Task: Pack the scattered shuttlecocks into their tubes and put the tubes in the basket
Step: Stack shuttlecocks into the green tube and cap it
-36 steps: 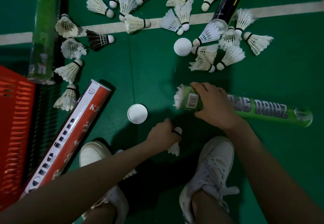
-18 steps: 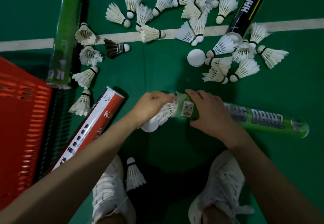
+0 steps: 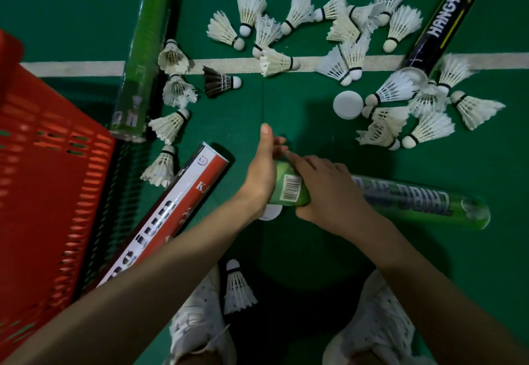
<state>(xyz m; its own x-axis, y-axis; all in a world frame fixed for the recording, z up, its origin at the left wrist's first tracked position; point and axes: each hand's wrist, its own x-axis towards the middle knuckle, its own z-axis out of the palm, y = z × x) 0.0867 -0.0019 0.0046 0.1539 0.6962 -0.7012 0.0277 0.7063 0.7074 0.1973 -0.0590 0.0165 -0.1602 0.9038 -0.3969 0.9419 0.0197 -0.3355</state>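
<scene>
Centre frame: green tube (image 3: 415, 201) lies on its side on the court floor, printed length running right. Right hand (image 3: 329, 196) is wrapped round its barcode end, fingers curled. Left hand (image 3: 262, 173) presses flat against the tube mouth, fingers straight, holding nothing. Scattered shuttlecocks (image 3: 274, 63) lie across the upper frame. Red basket (image 3: 43, 178) stands at left edge

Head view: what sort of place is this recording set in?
Most likely a badminton court, probably indoors: a green textured mat underfoot, a white line running across it, and feather shuttlecocks and their tubes strewn about.
</scene>
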